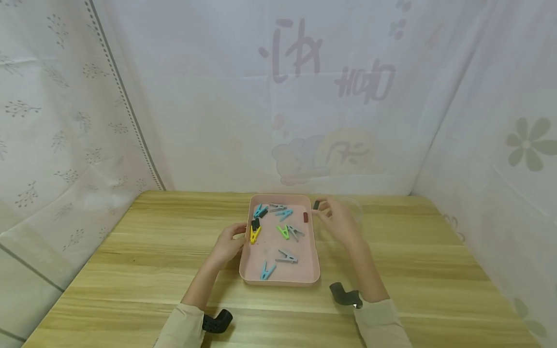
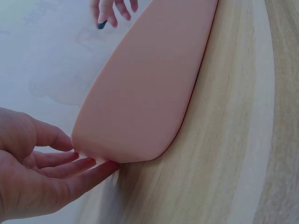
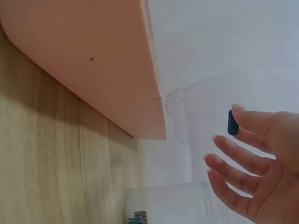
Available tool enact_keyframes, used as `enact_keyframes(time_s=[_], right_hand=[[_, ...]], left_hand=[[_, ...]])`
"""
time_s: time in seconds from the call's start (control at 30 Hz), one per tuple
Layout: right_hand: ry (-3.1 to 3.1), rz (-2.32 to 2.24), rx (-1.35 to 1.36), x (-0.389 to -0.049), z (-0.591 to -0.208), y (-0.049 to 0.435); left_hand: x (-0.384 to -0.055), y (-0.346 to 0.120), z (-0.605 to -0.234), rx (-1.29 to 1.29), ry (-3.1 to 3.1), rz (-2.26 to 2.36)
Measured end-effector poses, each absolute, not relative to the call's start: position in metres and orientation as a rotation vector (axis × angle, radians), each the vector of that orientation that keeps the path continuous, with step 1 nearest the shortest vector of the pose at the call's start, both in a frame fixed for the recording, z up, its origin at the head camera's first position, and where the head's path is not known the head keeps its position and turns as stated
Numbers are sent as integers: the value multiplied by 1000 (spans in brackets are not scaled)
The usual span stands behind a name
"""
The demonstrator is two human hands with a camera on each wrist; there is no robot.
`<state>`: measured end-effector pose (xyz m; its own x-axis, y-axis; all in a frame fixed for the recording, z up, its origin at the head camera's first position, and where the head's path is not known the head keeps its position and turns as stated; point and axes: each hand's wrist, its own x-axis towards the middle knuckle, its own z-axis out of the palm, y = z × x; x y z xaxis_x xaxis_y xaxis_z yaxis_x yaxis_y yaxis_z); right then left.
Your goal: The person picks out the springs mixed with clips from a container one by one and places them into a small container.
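Note:
My right hand (image 1: 339, 220) pinches a dark coil spring (image 3: 233, 122) between thumb and index finger, just outside the right rim of a pink tray (image 1: 270, 268). The other fingers are spread. My left hand (image 2: 42, 168) holds the tray's left side, thumb at the rim and fingers at the lower edge. In the tray lie a yellow clip (image 1: 255, 235), a green clip (image 1: 284, 232), and several blue and grey clips. Black springs (image 1: 255, 224) lie by the yellow clip, and a dark red spring (image 1: 305, 217) sits near the right wall.
A clear round container (image 3: 163, 200) stands right of the tray, partly behind my right hand, with springs (image 3: 138, 217) inside. The wooden table (image 1: 165, 241) meets a patterned white curtain (image 1: 209, 121) at the back. Black camera mounts (image 1: 217, 321) sit at both sleeves.

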<state>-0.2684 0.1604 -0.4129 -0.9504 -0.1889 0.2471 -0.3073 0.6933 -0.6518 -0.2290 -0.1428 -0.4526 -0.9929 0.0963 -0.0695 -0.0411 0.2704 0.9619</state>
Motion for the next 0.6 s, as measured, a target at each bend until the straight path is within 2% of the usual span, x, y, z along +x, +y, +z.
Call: enact_keyframes(time_s=[0.6], right_hand=[[-2756, 1028, 324, -264, -401, 169]], left_hand=[[-229, -143, -454, 58, 2379, 1868]])
